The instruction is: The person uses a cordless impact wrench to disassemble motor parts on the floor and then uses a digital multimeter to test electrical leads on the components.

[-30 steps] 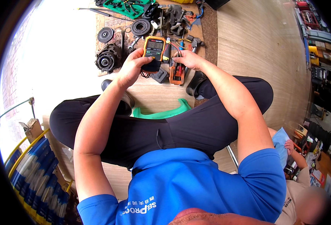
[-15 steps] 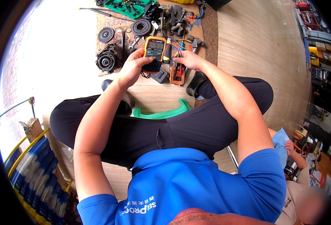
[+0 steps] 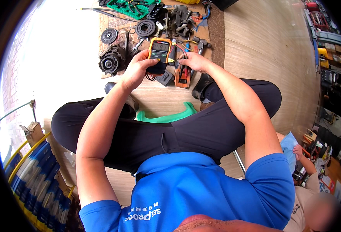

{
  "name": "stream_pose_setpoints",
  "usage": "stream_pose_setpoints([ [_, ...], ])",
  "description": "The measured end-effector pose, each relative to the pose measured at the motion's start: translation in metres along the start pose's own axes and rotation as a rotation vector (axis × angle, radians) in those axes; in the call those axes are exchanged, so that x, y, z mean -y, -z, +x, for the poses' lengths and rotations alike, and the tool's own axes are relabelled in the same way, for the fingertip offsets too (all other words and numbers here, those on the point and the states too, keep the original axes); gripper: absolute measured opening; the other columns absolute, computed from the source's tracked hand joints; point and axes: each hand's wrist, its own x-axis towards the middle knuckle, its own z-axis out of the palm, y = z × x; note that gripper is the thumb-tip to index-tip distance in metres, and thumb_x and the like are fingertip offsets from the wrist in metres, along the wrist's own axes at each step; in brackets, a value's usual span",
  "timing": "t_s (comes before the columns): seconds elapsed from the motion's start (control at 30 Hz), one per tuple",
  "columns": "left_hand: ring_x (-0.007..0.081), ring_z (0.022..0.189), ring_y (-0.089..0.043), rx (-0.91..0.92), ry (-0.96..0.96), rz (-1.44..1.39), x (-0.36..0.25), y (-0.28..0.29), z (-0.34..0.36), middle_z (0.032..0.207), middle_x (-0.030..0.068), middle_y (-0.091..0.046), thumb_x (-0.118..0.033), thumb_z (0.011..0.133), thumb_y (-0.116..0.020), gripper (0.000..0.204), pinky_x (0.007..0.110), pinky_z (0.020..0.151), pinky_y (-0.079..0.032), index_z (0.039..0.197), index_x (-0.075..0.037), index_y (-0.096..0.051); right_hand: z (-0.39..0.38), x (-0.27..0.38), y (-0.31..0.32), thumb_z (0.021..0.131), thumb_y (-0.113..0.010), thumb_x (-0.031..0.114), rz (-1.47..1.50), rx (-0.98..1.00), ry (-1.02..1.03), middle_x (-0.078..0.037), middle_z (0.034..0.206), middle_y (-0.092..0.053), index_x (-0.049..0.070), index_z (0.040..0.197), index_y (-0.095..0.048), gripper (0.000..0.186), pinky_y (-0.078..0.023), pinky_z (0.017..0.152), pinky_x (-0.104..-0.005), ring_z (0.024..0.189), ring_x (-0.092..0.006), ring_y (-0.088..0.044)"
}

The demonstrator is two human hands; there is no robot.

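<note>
My left hand (image 3: 134, 71) is closed around a meter with a yellow-orange rim (image 3: 159, 49), its thumb on the dark lower part. The meter's display faces up and shows a reading. To its right, my right hand (image 3: 196, 62) pinches thin test leads (image 3: 185, 69), one red and one black, above an orange-and-black casing (image 3: 182, 82). The fingers hide the grip, and I cannot tell whether the lead tips touch the casing. A dark grey block (image 3: 165, 78) lies between the meter and the casing.
On the board beyond lie a pulley assembly (image 3: 111, 62), round discs (image 3: 145, 28), a wrench (image 3: 138, 45), a hammer (image 3: 204, 44) and a green tool tray (image 3: 126, 8). A green stool (image 3: 166, 116) shows between my legs. Another person (image 3: 306, 176) is at lower right.
</note>
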Motion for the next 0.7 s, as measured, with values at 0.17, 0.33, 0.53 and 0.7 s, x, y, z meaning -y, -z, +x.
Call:
stream_pose_setpoints([
  [0.17,0.0165,0.086,-0.066,0.007,-0.01,0.001,0.0013,0.0012,0.0012,0.101,0.0095,-0.065,-0.006,0.09,-0.055,0.027,0.033,0.077,-0.059,0.116,0.002,-0.054,0.0028,-0.0049,0.0001,0.096,-0.06,0.018,0.039,0.007,0.007,-0.001,0.086,-0.069,0.005,0.103,-0.062,0.015,-0.05,0.07,-0.0253,0.074,-0.0078,-0.06],
  [0.33,0.0162,0.085,-0.066,0.002,-0.007,0.014,0.0005,0.0011,-0.0007,0.1,0.0094,-0.065,-0.006,0.091,-0.055,0.027,0.033,0.077,-0.058,0.116,0.002,-0.054,0.0019,-0.0026,-0.0007,0.097,-0.06,0.018,0.084,0.026,-0.048,-0.003,0.085,-0.07,0.005,0.103,-0.061,0.014,-0.051,0.067,-0.0249,0.073,-0.0079,-0.062],
  [0.53,0.0163,0.085,-0.066,0.0,-0.005,0.019,0.0001,-0.0001,-0.0008,0.099,0.0093,-0.065,-0.006,0.091,-0.055,0.026,0.032,0.077,-0.058,0.115,0.002,-0.054,0.0019,-0.0048,0.0007,0.096,-0.06,0.019,0.029,0.026,-0.001,-0.004,0.085,-0.07,0.006,0.103,-0.06,0.015,-0.051,0.065,-0.025,0.073,-0.0079,-0.063],
  [0.7,0.0165,0.084,-0.066,0.006,-0.003,0.017,0.0007,-0.003,0.0029,0.099,0.0093,-0.066,-0.006,0.09,-0.055,0.027,0.032,0.076,-0.058,0.116,0.002,-0.054,0.0005,-0.0061,0.0032,0.096,-0.06,0.017,0.105,0.014,-0.027,-0.003,0.085,-0.07,0.006,0.103,-0.061,0.013,-0.05,0.066,-0.0246,0.073,-0.007,-0.062],
])
